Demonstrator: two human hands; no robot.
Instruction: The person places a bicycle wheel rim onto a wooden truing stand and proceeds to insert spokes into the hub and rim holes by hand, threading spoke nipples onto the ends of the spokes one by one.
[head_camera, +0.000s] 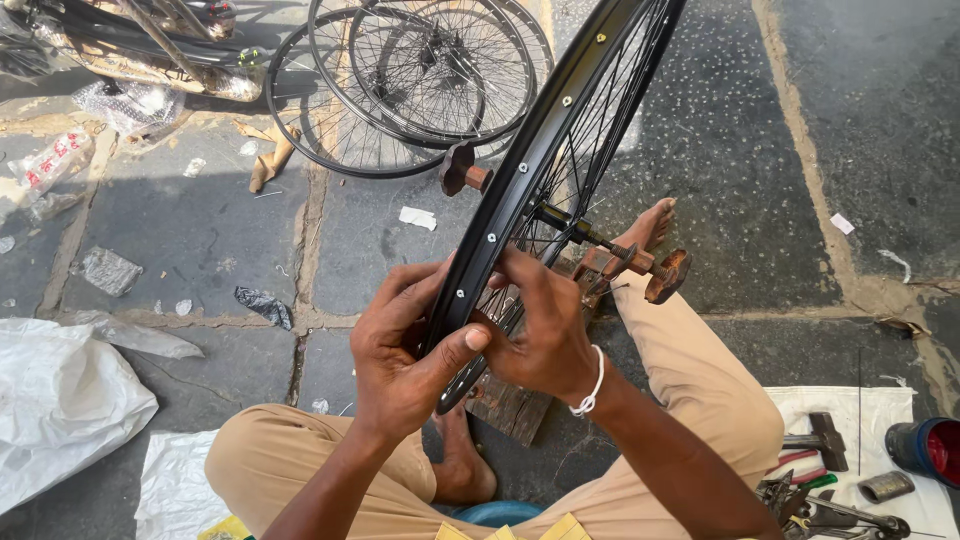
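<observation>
Left hand (400, 350) clamped on rim (530, 170), right hand (540, 330) pinching at spokes (600, 130). Wheel fully laced, on axle (600, 245); truing apparently underway. Finished wheels (420, 70) beyond.

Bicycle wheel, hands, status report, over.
Left hand and right hand both grip black rim. Wheel upright on axle stand. Nothing in the way.

A wheel rim (560, 150) stands upright at the middle of the pavement (200, 230), with both hands (400, 350) on its near end; spare wheels (420, 70) lie behind, a hammer (825, 435) on a cloth (880, 410) at the near right corner
</observation>
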